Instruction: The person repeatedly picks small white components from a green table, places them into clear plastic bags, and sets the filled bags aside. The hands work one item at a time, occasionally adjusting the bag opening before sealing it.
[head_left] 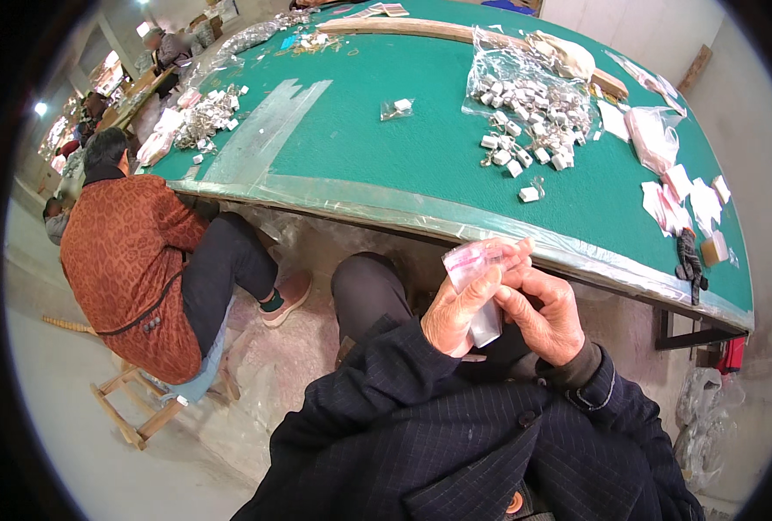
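My left hand (452, 317) is closed around small clear plastic bags (471, 263) with pink printing at the top; their lower end sticks out below the thumb. Close against it, my right hand (549, 319) has its thumb and fingers bent together at the bags' edge. Whether it pinches a single bag there is too small to tell. Both hands are above my lap, just before the near edge of the green table (351, 148). Beyond them lies a heap of small white block-shaped pieces with metal parts (534, 117), partly on a clear plastic sheet. One white piece (528, 194) sits nearer.
A bagged white piece (396, 108) lies mid-table. At right are a plastic bag (653, 139), papers (664, 208) and a dark glove (689, 260). A wooden bar (403, 27) crosses the far side. To my left a person (134, 252) sits on a wooden stool (138, 417), near another heap (208, 117).
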{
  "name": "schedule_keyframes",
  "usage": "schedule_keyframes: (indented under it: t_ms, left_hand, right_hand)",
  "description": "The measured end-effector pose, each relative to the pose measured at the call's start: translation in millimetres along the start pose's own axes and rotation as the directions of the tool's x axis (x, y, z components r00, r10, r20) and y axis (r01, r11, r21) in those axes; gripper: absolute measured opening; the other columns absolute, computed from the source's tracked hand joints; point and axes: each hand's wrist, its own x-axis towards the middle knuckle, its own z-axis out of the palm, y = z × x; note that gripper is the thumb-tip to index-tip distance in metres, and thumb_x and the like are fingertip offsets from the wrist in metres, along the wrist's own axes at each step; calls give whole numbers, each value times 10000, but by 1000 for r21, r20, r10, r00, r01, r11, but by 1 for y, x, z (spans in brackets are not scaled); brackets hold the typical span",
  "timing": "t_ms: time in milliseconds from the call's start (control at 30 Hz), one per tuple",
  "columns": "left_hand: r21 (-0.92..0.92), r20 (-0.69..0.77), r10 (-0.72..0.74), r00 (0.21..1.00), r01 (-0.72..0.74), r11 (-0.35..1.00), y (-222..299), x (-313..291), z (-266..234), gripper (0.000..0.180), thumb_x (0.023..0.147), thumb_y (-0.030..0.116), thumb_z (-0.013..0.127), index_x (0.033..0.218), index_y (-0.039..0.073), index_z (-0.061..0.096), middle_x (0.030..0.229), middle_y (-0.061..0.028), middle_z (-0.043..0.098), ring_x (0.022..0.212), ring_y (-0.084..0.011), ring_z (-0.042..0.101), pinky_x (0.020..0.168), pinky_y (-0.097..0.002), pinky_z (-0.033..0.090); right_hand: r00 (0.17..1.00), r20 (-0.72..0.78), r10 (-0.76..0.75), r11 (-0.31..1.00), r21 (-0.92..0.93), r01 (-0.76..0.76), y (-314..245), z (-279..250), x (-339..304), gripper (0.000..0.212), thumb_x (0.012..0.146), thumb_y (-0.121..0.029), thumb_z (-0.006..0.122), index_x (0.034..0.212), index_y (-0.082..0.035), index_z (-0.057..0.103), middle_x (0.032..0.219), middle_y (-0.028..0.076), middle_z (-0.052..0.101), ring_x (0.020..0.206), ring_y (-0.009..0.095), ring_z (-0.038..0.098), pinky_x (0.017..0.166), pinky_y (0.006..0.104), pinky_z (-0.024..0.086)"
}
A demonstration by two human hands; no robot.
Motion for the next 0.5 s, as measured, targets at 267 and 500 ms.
schedule_keyframes:
  t_ms: [267, 500]
  left_hand:
    - [98, -120, -62, 991, 73, 993, 5, -18, -7, 367, 996, 313, 506, 1212, 17, 482, 1274, -203, 554, 1085, -247, 610, 896, -400, 509]
    - [335, -228, -36, 973, 113, 935, 17, -21, -3, 266, 949, 285, 617, 1016, 30, 584, 861, -44, 608, 555, -29, 451, 482, -202, 368]
  right_hand:
    - [985, -83, 150, 982, 126, -139, -3, -12, -10, 186, 1001, -158, 518, 933, -3, 597, 743, -29, 550, 648, 31, 463, 573, 195, 406]
    - [984, 0, 179, 950, 260, -173, 11, -13, -20, 195, 1004, -190, 515, 933, -23, 585, 784, -26, 570, 664, 22, 467, 580, 185, 400]
